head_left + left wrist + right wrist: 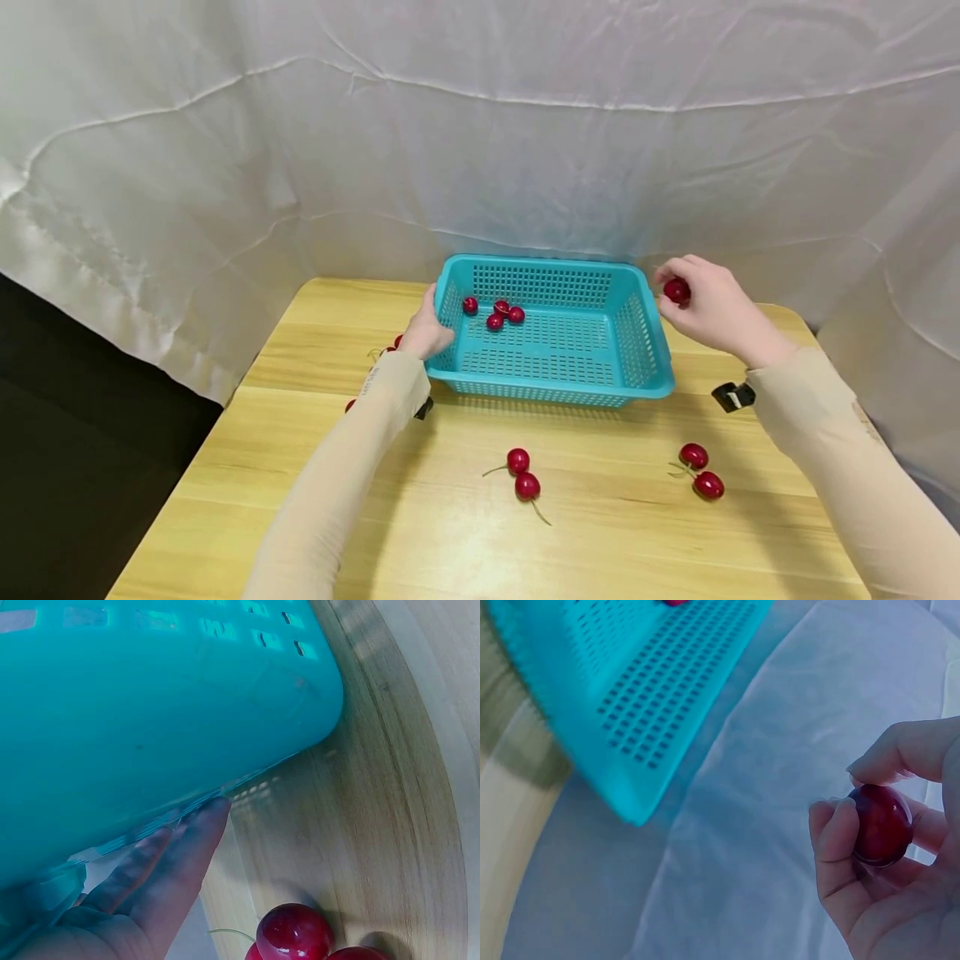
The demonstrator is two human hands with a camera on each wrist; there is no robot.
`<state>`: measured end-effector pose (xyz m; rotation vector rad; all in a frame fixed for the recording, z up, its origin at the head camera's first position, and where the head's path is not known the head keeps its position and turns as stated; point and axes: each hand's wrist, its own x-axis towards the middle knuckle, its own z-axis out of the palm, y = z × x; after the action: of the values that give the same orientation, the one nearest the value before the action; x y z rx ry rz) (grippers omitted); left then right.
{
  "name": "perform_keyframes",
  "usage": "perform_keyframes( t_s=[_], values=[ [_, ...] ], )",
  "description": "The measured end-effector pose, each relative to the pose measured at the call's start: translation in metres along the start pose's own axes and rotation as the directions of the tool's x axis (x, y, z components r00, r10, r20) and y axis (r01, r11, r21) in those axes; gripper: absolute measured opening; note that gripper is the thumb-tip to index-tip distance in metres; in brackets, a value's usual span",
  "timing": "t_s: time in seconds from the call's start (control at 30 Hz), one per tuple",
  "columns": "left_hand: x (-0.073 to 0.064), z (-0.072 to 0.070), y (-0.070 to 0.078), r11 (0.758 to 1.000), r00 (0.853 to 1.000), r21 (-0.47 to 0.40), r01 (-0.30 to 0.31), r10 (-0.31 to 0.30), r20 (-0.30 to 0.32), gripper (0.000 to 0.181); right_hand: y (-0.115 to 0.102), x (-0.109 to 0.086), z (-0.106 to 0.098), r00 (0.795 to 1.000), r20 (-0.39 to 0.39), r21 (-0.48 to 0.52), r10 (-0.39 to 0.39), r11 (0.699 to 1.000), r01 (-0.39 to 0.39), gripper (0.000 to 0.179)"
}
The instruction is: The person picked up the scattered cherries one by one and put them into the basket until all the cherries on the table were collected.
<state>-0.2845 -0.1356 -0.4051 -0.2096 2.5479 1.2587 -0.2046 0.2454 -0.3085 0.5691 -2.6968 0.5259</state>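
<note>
In the head view a teal plastic basket (540, 387) with perforated walls stands at the back of the table, several red cherries (495, 322) inside toward its left end. My left hand (427, 331) grips the basket's left side at the rim; the left wrist view shows fingers (187, 851) extended along the outside, with the thumb hidden there. Beyond the basket's right end, my right hand (708, 304) is raised, pinching one cherry (883, 825) between thumb and fingertips. The right wrist view shows this cherry apart from the basket.
Two stemmed cherries (527, 486) lie on the wooden table (600, 533) in front of the basket, and two more cherries (708, 485) lie at the right. Other cherries (295, 932) sit beside my left hand, partly covered by the forearm. A pale curtain (525, 167) hangs behind.
</note>
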Motion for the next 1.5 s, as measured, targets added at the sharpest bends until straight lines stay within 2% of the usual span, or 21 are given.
perform_keyframes(
  t_s=[0.37, 0.83, 1.2, 1.5],
  values=[
    [0.002, 0.000, -0.001, 1.000, 1.000, -0.002, 0.010, -0.010, 0.008, 0.104, -0.029, 0.030, 0.013, 0.999, -0.034, 0.085, -0.005, 0.996, 0.008, 0.019],
    [0.002, -0.001, 0.000, 1.000, 1.000, -0.017, -0.001, 0.001, 0.007, 0.103, -0.051, 0.074, 0.038, 0.999, -0.006, 0.158, -0.032, 0.987, 0.033, 0.022],
    [0.001, -0.002, -0.001, 1.000, 1.000, -0.010, -0.010, 0.010, 0.001, 0.101, -0.070, 0.104, 0.065, 0.999, -0.038, 0.266, -0.005, 0.964, 0.015, 0.025],
    [0.001, 0.001, 0.000, 1.000, 1.000, -0.010, -0.010, 0.010, -0.011, 0.103, -0.073, 0.116, 0.097, 0.997, 0.061, 0.304, 0.039, 0.951, -0.056, 0.028]
  ],
)
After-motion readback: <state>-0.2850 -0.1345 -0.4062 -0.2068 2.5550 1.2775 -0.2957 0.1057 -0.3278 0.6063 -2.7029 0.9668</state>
